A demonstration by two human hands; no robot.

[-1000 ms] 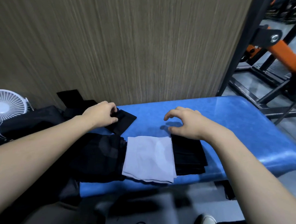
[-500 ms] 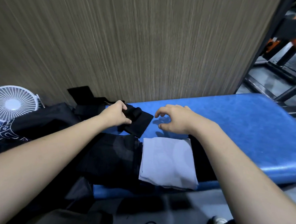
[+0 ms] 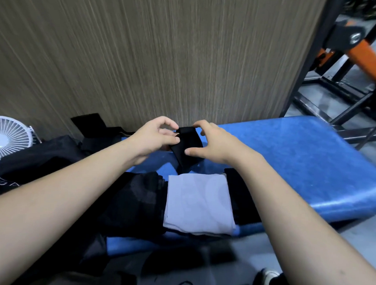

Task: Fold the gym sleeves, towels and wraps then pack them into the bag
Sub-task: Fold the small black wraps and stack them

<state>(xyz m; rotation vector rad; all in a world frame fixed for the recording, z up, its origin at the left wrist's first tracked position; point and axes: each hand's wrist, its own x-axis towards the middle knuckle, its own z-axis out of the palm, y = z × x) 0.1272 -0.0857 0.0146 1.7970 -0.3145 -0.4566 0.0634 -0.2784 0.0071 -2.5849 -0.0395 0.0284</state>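
Both hands now pinch one small black wrap (image 3: 188, 143) over the blue tabletop (image 3: 291, 156). The left hand (image 3: 154, 136) has carried it over from the left side, and the right hand (image 3: 213, 143) has come in to meet it, so folding this piece can start. Left fingers curl round its left edge; the right thumb and fingers nip its top and side. Just below, a folded pale towel (image 3: 198, 202) lies on the tabletop beside a black bag (image 3: 133, 202). A white fan (image 3: 6, 137) stands far left
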